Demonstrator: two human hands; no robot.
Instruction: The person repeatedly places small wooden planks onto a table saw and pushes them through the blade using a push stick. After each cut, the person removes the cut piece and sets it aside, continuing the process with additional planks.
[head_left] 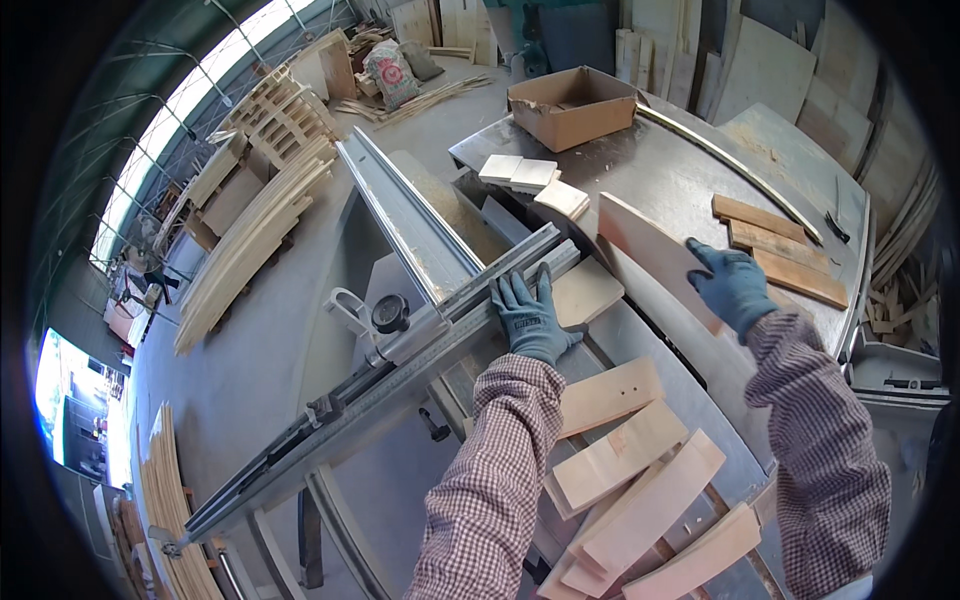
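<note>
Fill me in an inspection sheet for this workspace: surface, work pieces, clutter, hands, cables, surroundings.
Surface: grey metal machine table, small light scraps on it.
Work pieces: curved wooden pieces, loosely overlapping; pale block beside the left hand; upright board near the right hand.
Clutter: open cardboard box, pale wood offcuts and three brown strips beyond the board.
Hands: both gloved; left spread at the metal fence; right with fingers at the board, grip unclear.
Cables: nothing seen.
Surroundings: stacked timber on the left; sheets leaning at the far right.
</note>
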